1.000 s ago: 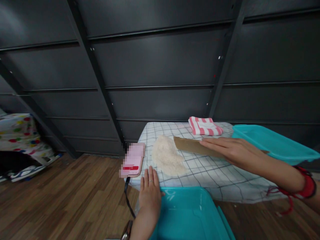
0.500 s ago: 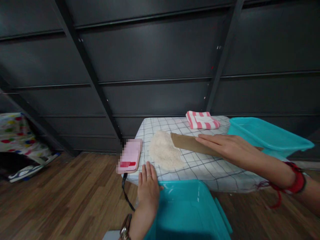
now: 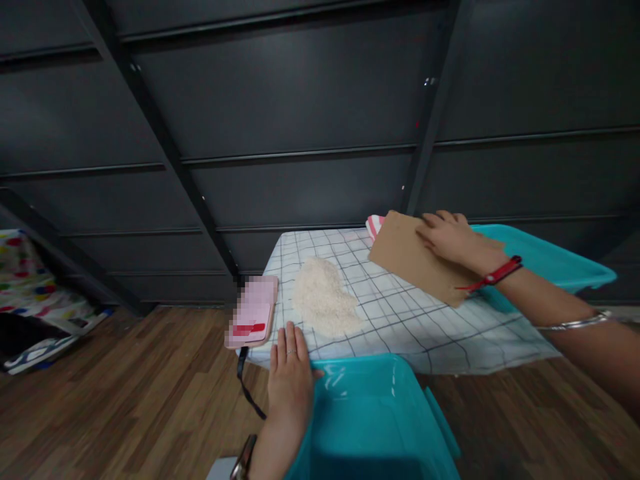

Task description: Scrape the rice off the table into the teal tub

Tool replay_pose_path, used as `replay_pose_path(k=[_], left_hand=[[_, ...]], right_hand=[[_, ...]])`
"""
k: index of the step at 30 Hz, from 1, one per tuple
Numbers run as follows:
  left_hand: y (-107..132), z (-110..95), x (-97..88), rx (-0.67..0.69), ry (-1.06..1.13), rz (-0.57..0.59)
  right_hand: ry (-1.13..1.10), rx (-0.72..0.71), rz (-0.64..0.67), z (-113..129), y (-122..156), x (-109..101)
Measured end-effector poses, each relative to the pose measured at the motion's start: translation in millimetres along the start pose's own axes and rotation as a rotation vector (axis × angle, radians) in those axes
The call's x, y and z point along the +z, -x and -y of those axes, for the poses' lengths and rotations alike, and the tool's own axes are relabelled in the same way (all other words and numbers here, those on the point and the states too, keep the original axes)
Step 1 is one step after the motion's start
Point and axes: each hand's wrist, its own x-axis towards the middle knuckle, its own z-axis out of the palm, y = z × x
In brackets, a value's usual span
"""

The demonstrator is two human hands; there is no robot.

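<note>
A pile of white rice [image 3: 323, 297] lies on a small table covered by a white checked cloth [image 3: 400, 320]. My right hand [image 3: 450, 237] holds a brown cardboard sheet [image 3: 417, 263] lifted and tilted above the table's far right, away from the rice. My left hand [image 3: 290, 380] grips the near left corner of a teal plastic tub [image 3: 370, 420] at the table's front edge, fingers over its rim.
A second teal tub [image 3: 550, 257] sits at the right of the table. A pink-and-white striped cloth [image 3: 373, 223] peeks out behind the cardboard. A pink phone case [image 3: 253, 320] with a black strap lies at the table's left edge. Dark panelled wall behind, wooden floor below.
My right hand has raised the cardboard off the rice and drawn it back to the right. The left hand stays on the tub's corner.
</note>
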Motion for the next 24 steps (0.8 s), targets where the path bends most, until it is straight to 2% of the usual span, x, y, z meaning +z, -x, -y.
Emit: replay_pose_path(k=[2,6,8,10,12,16,24], left_hand=[[0.0,1.1,1.3,0.009,0.004,-0.014],[1.8,2.7,4.6,0.013,0.022,-0.053],[3.9,2.8,5.9,0.002,0.027,-0.074],[5.7,2.2,6.7,-0.003,0.027,-0.099],[6.3,1.1,6.9,-0.012,0.024,-0.126],[5.8,-0.4,6.4,-0.039,0.0,-0.142],[23.2,7.6,15.5,0.034,-0.068,-0.172]], right_hand=[[-0.145,-0.1,-0.009,24.4,8.3,1.6],[-0.343,-0.386,0.112,96.5,43.5,0.2],[-0.34,-0.446,0.156,125.2,61.1,5.5],[-0.3,-0.421,0.248,142.7,74.3,18.4],[-0.261,-0.361,0.287,150.6,82.8,35.9],[-0.202,-0.283,0.184,154.6,91.0,60.3],[-0.011,-0.257,-0.104,170.5,96.2,43.2]])
